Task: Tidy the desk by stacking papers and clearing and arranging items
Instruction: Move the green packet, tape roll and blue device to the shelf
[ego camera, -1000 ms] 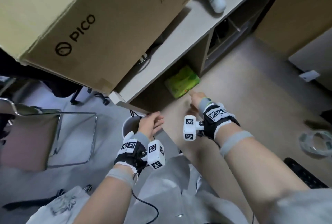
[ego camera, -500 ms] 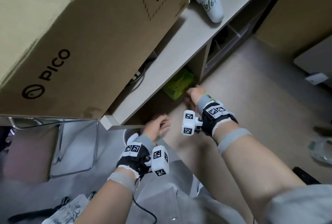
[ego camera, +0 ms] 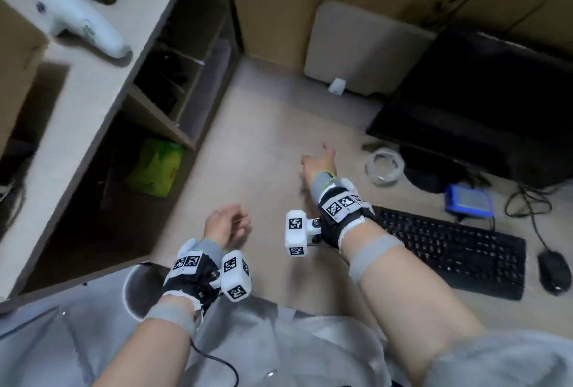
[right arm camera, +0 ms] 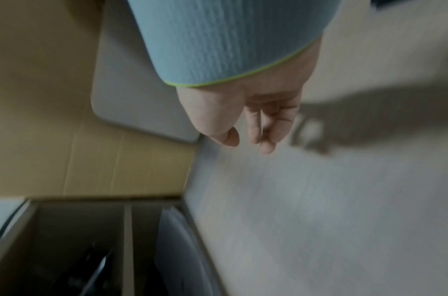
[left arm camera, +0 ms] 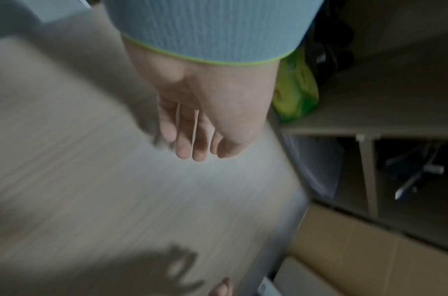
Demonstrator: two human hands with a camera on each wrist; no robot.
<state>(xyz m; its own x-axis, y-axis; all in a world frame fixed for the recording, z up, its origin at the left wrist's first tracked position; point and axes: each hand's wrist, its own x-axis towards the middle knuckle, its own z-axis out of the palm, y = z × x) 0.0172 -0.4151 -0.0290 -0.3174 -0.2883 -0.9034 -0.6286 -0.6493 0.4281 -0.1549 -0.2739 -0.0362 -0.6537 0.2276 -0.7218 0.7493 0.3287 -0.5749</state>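
Both hands hover empty above the pale desk top (ego camera: pixel 263 126). My left hand (ego camera: pixel 228 225) hangs near the desk's front edge with relaxed fingers (left arm camera: pixel 190 140) and holds nothing. My right hand (ego camera: pixel 319 160) is farther out over the middle of the desk, fingers (right arm camera: pixel 258 128) loosely extended, nothing in it. A green packet (ego camera: pixel 156 168) lies inside the lower compartment of the shelf unit (ego camera: pixel 93 82) at the left, away from both hands. A roll of clear tape (ego camera: pixel 384 166) lies on the desk to the right of my right hand.
A black keyboard (ego camera: pixel 449 250) and mouse (ego camera: pixel 555 272) lie at the right, with a black monitor (ego camera: pixel 483 101) and a small blue device (ego camera: pixel 468 200) behind. A white controller (ego camera: pixel 77 20) rests on the shelf top. A grey pad (ego camera: pixel 359 48) leans on the cardboard wall.
My right hand has left the green packet in the shelf compartment and swung right over the desk. The left hand has pulled back from the shelf. The head view has turned right.
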